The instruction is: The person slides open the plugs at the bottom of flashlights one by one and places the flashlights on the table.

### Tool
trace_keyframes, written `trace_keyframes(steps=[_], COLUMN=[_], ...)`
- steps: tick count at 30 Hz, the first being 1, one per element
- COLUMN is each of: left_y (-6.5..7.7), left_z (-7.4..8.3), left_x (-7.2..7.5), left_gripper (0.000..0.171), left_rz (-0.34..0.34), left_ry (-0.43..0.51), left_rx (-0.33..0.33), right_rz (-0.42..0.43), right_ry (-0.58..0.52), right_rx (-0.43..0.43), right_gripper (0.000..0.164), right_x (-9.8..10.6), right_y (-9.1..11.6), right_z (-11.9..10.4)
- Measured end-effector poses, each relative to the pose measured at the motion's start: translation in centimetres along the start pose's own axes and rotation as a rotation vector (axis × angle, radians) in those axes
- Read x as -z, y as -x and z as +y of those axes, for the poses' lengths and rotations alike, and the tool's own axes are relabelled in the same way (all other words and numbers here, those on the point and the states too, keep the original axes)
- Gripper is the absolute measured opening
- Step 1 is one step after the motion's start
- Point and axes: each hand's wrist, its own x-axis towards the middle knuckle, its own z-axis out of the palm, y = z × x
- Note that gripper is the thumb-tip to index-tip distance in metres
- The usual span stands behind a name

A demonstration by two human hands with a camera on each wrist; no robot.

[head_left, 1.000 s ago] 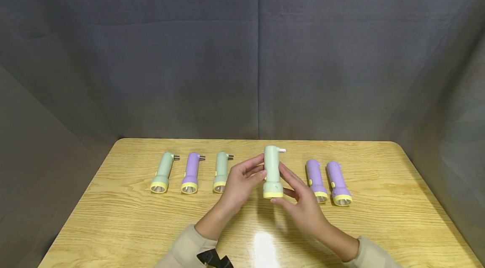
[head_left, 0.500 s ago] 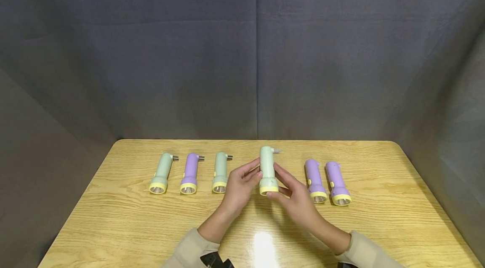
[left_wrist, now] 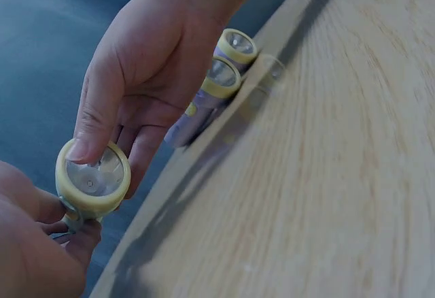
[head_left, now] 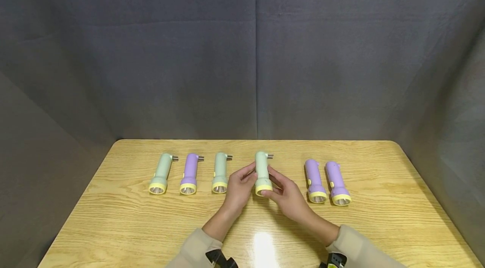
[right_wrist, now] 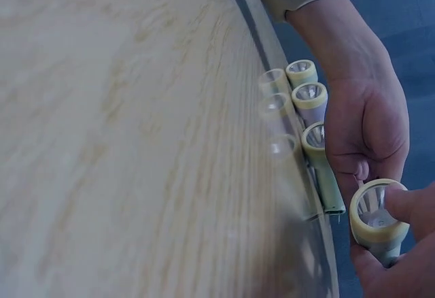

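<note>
A pale green flashlight [head_left: 262, 171] with a yellow lens ring and two metal plug prongs is at mid-table, between both hands. My left hand [head_left: 239, 190] pinches its body from the left, thumb on top. On the other side my right hand [head_left: 289, 198] grips the head end, its thumb at the lens rim. The thumb lies over the clear lens [left_wrist: 95, 179] in the left wrist view. In the right wrist view the flashlight's yellow ring [right_wrist: 374, 233] faces the camera between the hands. Whether its underside touches the table cannot be told.
Left of the hands lie a green flashlight [head_left: 219, 173], a purple flashlight [head_left: 190, 173] and another green flashlight [head_left: 161, 173], prongs to the right. Two purple flashlights [head_left: 315, 179] [head_left: 337, 181] lie on the right. A dark curtain [head_left: 242, 57] stands behind the wooden table [head_left: 125, 226].
Both hands have moved left and lower with the green flashlight, which has come down close to the tabletop. The other flashlights have stayed in place.
</note>
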Motion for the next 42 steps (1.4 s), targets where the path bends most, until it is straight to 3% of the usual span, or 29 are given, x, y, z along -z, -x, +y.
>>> trace_keyframes(steps=[9,20,29,42], left_y=[-0.3,-0.8,-1.1,-1.0], left_z=[-0.8,-1.3,-1.5,-1.6], left_x=[0.1,-0.3,-0.5,-0.4], left_gripper=[0.041,0.038,0.038,0.041], left_rz=[0.032,0.123,0.149,0.154], left_ry=[0.003,-0.074,-0.158,-0.119], left_rx=[0.017,0.039,0.057,0.082], right_rz=[-0.038,-0.046,0.016,0.012], right_ry=[0.066,0.079,0.082,0.191], right_rx=[-0.001,-0.012,-0.004,0.036], right_gripper=[0.075,0.074,0.074,0.071], right_x=[-0.4,-0.6,-0.9,-1.0], right_y=[-0.9,-1.5,-1.8,-2.3], right_z=[1.0,1.7,2.1,2.1])
